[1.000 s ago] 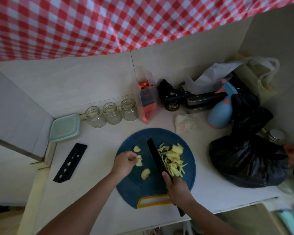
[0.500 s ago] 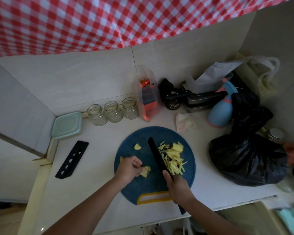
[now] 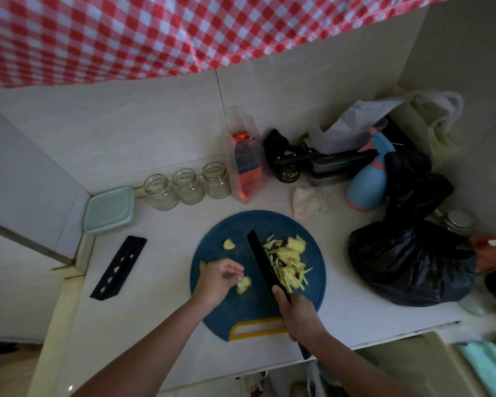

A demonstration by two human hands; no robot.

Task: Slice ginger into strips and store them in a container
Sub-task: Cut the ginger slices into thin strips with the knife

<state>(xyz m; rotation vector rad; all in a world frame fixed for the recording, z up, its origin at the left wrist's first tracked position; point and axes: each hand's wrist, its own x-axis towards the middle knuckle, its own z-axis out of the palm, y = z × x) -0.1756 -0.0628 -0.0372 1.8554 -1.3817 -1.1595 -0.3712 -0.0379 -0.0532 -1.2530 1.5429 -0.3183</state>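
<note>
A heap of ginger strips [image 3: 289,262] lies on the right half of a round blue cutting board [image 3: 241,313], against a black knife [image 3: 262,263] whose handle is clasped in the grip of the right hand [image 3: 298,313]. A ginger slice [image 3: 243,285] sits just beside the curled fingers of the left hand [image 3: 216,280]; whether that grip holds it cannot be told. A second slice [image 3: 228,244] lies farther up the board. On the bench [image 3: 161,296] behind stand three glass jars [image 3: 188,186] and a teal-lidded container [image 3: 111,209]; a black sheath [image 3: 118,266] lies left.
</note>
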